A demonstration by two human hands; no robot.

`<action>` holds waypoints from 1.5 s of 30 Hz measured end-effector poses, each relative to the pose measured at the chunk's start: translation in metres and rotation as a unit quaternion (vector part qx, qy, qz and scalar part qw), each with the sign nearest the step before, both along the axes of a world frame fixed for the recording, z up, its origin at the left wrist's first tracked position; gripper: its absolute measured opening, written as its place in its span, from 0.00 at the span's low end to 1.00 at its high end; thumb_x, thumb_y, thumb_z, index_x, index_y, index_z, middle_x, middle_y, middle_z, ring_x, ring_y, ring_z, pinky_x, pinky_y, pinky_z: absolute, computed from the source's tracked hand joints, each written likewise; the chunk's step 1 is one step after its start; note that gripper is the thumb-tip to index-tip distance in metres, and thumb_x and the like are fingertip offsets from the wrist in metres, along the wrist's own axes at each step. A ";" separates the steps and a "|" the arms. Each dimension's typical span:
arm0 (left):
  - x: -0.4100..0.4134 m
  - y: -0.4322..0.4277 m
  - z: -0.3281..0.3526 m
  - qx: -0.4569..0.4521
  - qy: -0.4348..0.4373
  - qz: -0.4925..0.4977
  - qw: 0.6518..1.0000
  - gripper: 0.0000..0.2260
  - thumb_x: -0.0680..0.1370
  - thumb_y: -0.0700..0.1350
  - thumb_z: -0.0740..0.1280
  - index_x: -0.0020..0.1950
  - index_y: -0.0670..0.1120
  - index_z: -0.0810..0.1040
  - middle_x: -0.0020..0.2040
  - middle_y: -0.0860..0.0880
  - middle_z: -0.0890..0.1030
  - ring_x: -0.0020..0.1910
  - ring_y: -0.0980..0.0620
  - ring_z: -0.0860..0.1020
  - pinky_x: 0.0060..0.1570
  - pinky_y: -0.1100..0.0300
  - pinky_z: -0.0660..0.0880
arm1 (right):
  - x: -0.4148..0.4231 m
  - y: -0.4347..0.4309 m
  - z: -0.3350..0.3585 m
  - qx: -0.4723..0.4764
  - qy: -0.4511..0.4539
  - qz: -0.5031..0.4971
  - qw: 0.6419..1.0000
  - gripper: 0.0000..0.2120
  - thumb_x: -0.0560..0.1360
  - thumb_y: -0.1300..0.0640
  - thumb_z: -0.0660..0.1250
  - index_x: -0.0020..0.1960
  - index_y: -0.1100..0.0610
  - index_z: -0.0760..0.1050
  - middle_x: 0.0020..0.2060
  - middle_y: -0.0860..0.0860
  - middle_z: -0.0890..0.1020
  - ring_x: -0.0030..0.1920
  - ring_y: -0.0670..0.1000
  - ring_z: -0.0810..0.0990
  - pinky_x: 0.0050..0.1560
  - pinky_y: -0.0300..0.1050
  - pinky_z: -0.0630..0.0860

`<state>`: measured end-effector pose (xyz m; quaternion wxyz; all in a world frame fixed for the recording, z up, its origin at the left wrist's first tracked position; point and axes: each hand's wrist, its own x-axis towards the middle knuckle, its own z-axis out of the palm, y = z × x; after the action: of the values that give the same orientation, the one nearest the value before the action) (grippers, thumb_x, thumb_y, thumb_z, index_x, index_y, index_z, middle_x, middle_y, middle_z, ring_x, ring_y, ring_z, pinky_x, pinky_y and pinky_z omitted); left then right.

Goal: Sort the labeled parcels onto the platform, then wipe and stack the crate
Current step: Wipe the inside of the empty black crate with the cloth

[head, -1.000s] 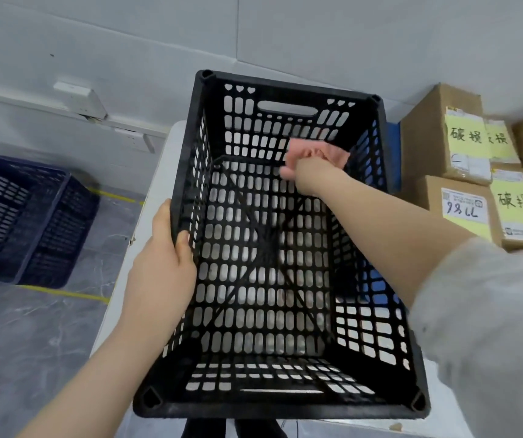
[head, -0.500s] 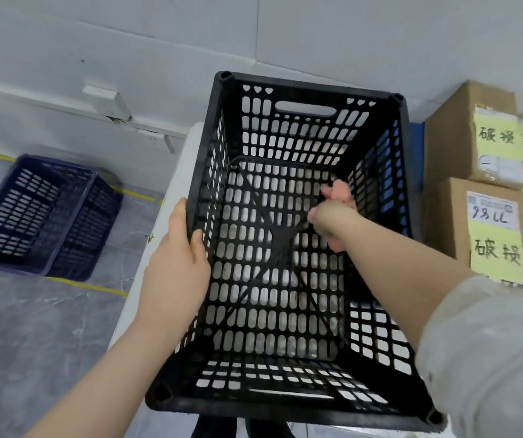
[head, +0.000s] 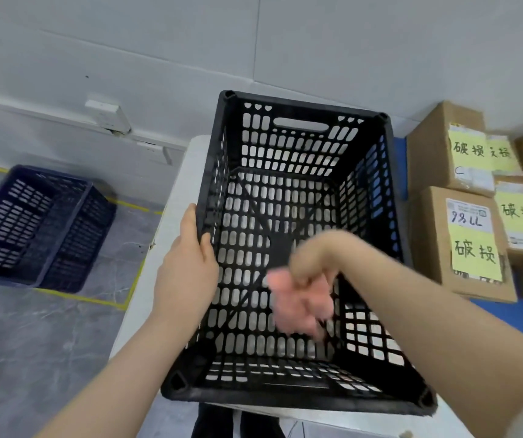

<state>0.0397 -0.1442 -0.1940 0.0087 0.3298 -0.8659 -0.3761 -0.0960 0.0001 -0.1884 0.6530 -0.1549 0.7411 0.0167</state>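
Parcels point(head: 462, 235) stacked; empty crate point(head: 285, 137) mid-wipe: left hand point(head: 184, 270) grips rim, right hand point(head: 314, 263), blurred, apparently clutches pink cloth point(head: 298, 311); stacking remains

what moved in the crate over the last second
The right hand swept the pink cloth from the far wall back across the floor of the black crate toward the near side. The left hand kept gripping the left rim; the crate stayed put.
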 end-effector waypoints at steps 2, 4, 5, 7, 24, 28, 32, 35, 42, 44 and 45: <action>-0.001 0.000 0.001 -0.005 0.003 -0.003 1.000 0.23 0.82 0.46 0.53 0.76 0.55 0.53 0.67 0.46 0.72 0.58 0.39 0.74 0.54 0.47 0.71 | -0.032 -0.036 0.015 -0.098 0.089 -0.016 0.991 0.06 0.77 0.62 0.57 0.47 0.59 0.73 0.50 0.59 0.79 0.60 0.59 0.78 0.62 0.52 0.73; -0.001 0.000 0.002 0.003 0.006 -0.003 1.000 0.23 0.82 0.46 0.54 0.77 0.54 0.53 0.68 0.46 0.71 0.60 0.39 0.73 0.57 0.46 0.71 | -0.051 -0.071 0.012 -0.177 0.252 -0.003 0.951 0.10 0.80 0.55 0.56 0.47 0.59 0.73 0.48 0.56 0.79 0.50 0.54 0.80 0.59 0.52 0.76; 0.000 0.000 0.002 0.008 0.005 -0.003 1.000 0.23 0.82 0.46 0.53 0.77 0.54 0.53 0.68 0.46 0.71 0.61 0.40 0.73 0.58 0.46 0.70 | -0.059 -0.088 0.004 -0.204 0.332 0.007 0.921 0.13 0.80 0.52 0.55 0.51 0.59 0.74 0.47 0.54 0.79 0.50 0.54 0.79 0.57 0.51 0.76; 0.000 0.000 0.004 0.009 0.002 -0.003 1.000 0.23 0.82 0.46 0.53 0.77 0.54 0.52 0.68 0.45 0.71 0.62 0.40 0.72 0.59 0.47 0.69 | -0.068 -0.114 -0.021 -0.227 0.414 -0.040 0.880 0.15 0.80 0.49 0.55 0.56 0.56 0.75 0.48 0.53 0.78 0.54 0.56 0.78 0.56 0.53 0.74; -0.001 -0.002 0.000 0.009 -0.010 0.006 1.000 0.23 0.82 0.48 0.53 0.76 0.59 0.50 0.63 0.48 0.75 0.56 0.41 0.76 0.54 0.45 0.73 | -0.083 -0.111 -0.132 -0.187 0.431 0.086 0.878 0.16 0.76 0.65 0.61 0.64 0.62 0.70 0.55 0.56 0.78 0.57 0.56 0.76 0.56 0.48 0.73; 0.000 -0.001 0.002 0.012 -0.019 0.007 1.000 0.23 0.82 0.48 0.54 0.76 0.57 0.52 0.63 0.46 0.74 0.56 0.39 0.75 0.55 0.44 0.73 | -0.012 -0.087 -0.119 -0.236 0.399 0.193 0.865 0.25 0.77 0.66 0.59 0.73 0.65 0.60 0.68 0.62 0.69 0.69 0.60 0.68 0.72 0.50 0.62; -0.002 -0.001 0.003 0.025 -0.015 0.006 1.000 0.23 0.82 0.48 0.54 0.76 0.57 0.53 0.64 0.44 0.74 0.58 0.39 0.75 0.56 0.44 0.72 | 0.066 -0.042 -0.112 -0.301 0.223 0.217 0.901 0.17 0.75 0.68 0.63 0.63 0.62 0.73 0.63 0.58 0.75 0.63 0.57 0.74 0.63 0.49 0.73; 0.001 -0.001 0.003 0.028 -0.012 0.000 1.000 0.23 0.82 0.47 0.53 0.76 0.56 0.53 0.64 0.45 0.74 0.59 0.39 0.74 0.57 0.43 0.72 | 0.112 -0.016 -0.101 -0.295 0.058 0.277 0.913 0.10 0.76 0.65 0.62 0.57 0.61 0.75 0.51 0.57 0.79 0.49 0.55 0.77 0.51 0.44 0.73; -0.002 -0.001 0.004 0.018 -0.009 0.003 1.000 0.23 0.82 0.47 0.54 0.76 0.55 0.53 0.64 0.44 0.74 0.59 0.39 0.73 0.57 0.44 0.71 | 0.007 -0.033 -0.068 -0.182 0.001 0.105 0.978 0.13 0.74 0.68 0.59 0.57 0.60 0.74 0.53 0.53 0.80 0.54 0.52 0.80 0.55 0.46 0.79; -0.002 -0.002 0.003 0.016 -0.010 0.008 1.000 0.23 0.82 0.47 0.54 0.76 0.56 0.53 0.62 0.44 0.74 0.57 0.38 0.75 0.55 0.43 0.72 | -0.039 -0.029 -0.049 -0.210 0.098 -0.047 0.972 0.14 0.74 0.68 0.58 0.56 0.57 0.73 0.52 0.52 0.79 0.53 0.50 0.80 0.51 0.46 0.81; -0.001 -0.001 0.003 0.017 -0.010 0.008 1.000 0.23 0.82 0.47 0.54 0.76 0.57 0.53 0.62 0.44 0.75 0.56 0.38 0.75 0.54 0.43 0.73 | -0.057 -0.028 -0.037 -0.231 0.159 -0.110 0.954 0.13 0.75 0.67 0.57 0.56 0.56 0.73 0.51 0.51 0.79 0.52 0.50 0.80 0.47 0.44 0.80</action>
<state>0.0386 -0.1453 -0.1909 -0.0025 0.3403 -0.8567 -0.3878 -0.1531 -0.0279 -0.2254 0.4712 -0.2144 0.8313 -0.2024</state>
